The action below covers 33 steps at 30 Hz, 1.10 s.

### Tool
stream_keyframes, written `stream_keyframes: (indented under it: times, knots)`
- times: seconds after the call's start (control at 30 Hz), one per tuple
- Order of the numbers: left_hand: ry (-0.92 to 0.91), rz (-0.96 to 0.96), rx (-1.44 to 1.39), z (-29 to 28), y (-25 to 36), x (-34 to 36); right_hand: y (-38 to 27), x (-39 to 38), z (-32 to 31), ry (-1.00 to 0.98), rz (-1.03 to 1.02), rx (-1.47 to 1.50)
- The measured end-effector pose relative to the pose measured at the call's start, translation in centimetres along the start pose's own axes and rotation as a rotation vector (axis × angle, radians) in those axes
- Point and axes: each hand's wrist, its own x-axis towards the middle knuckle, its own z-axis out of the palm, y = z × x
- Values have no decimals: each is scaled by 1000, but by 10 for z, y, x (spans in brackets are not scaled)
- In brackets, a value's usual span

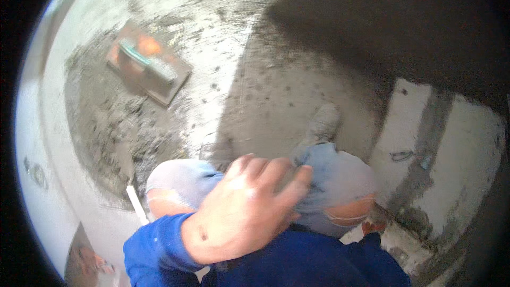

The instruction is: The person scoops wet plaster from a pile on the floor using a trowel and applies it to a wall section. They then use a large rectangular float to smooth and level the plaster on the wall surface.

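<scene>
The head view has the left hand [234,212] in front of the person's lap, its back turned up and blurred. Its fingers [256,168] are bent and close together, with the thumb side toward the right; their tips are partly hidden, so whether they grip anything cannot be told. How the right hand's fingers stand cannot be told either.

Behind the hand runs a blue sleeve [159,250]. Just to the right of the fingers is the right leg of the light blue ripped jeans [340,175], and to their left the other knee, both bent. Just beyond the fingers, to the upper right, a dusty grey shoe [325,119] stands on the cement-smeared floor [271,90].

Well apart from the fingers, to the upper left, a rectangular plastering float [169,86] lies handle up, its teal handle [135,54] running along the top beside an orange patch. It rests on grey wet mortar [114,119], which spreads left of the fingers in a rough, lumpy patch. A white stick-like handle [136,203] lies left of the fingers, beside the left knee and at the mortar's edge. Far to the right of the fingers are pale panels [463,149] parted by a grey strip [434,114], with a dark wire-like loop [402,155].
</scene>
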Motion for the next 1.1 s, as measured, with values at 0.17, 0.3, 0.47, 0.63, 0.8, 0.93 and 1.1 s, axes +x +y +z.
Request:
stream_keyframes:
  times: [0.17, 0.3, 0.47, 0.63, 0.8, 0.93, 1.1]
  knots:
    - [131, 41, 9, 12, 1, -8, -6, 6, 77, -101, -24, -207]
    - [244, 60, 22, 18, 4, -11, -23, -8, 144, -189, -68, -316]
    - [350, 21, 34, 16, 10, -14, -40, -19, 227, -311, -112, -444]
    - [429, -1, 108, -8, 10, -29, -54, -34, 285, -409, -163, -510]
    - [1029, 17, 10, -28, -84, -82, -67, -52, 315, -471, -199, -519]
    - [829, -635, 38, -12, -189, -123, -72, -63, 322, -507, -224, -517]
    - [906, -564, 48, 36, -238, -124, -76, -71, 325, -534, -246, -480]
